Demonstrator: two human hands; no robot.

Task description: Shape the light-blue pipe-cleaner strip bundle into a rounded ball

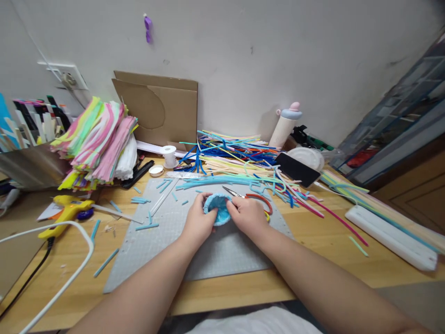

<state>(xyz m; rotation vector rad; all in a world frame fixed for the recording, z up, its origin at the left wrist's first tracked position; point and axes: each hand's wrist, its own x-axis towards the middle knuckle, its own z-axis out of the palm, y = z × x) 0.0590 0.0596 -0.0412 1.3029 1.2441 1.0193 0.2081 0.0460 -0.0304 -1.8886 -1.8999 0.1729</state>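
Note:
Between my two hands is a small round blue bowl-shaped piece [222, 202], its hollow side facing me. My left hand [200, 220] grips its left edge, with the thumb inside the hollow. On the right rim, the thumb and fingers of my right hand [249, 215] pinch the piece. Scissors [255, 196] with red handles lie just behind my right hand, blades pointing left. Under both hands lies a grey cutting mat [229, 260]. Short light-blue pipe-cleaner pieces [146, 227] are scattered over its left part.
A yellow glue gun [67, 211] with a white cable rests at left. Bundled pastel pipe cleaners [100, 139] stand behind it. Loose pipe cleaners [239, 160] pile up at the back, near a black phone [297, 170] and a bottle [285, 127]. A long white box [391, 237] lies right.

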